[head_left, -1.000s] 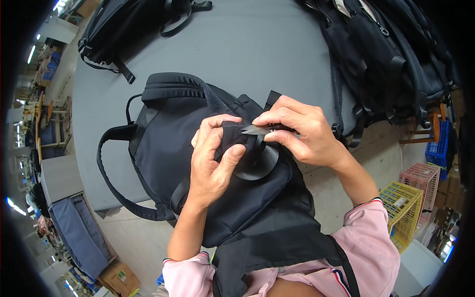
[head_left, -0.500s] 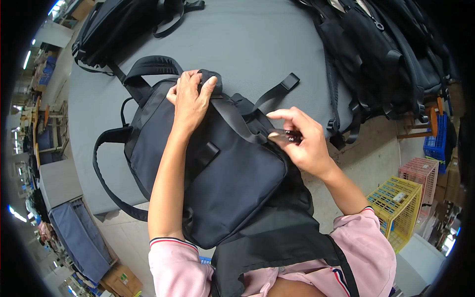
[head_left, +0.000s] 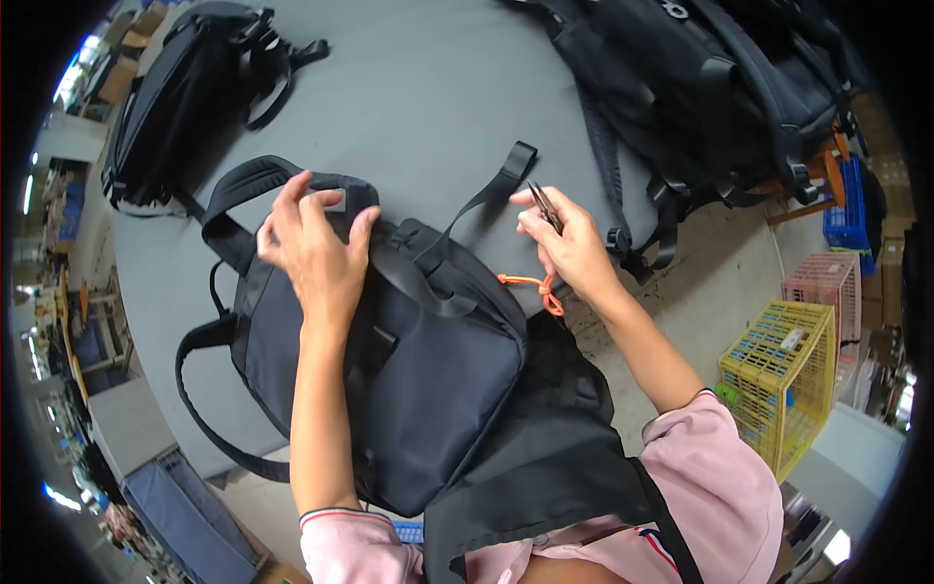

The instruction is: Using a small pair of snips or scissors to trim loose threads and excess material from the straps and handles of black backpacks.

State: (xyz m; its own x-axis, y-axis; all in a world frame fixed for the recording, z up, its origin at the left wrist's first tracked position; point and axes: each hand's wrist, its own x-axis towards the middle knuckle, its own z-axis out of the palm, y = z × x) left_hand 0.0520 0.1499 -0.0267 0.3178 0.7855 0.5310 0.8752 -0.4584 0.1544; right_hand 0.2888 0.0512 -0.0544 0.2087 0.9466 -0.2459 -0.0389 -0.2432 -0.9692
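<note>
2 bare forearms (head_left: 323, 419) are extending over the near edge of the counter (head_left: 418, 88). The left hand (head_left: 316, 243) is hovering farther in, its fingers (head_left: 290, 209) bending loosely, the thumb (head_left: 362, 231) standing apart. The right hand (head_left: 572, 238) is hanging nearer that edge, its fingers sitting bent and close together, the wrist lying straight.

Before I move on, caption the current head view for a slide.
Left hand open over a black backpack at a grey table's edge; right hand holding a pointed metal tool, orange cord nearby.
</note>
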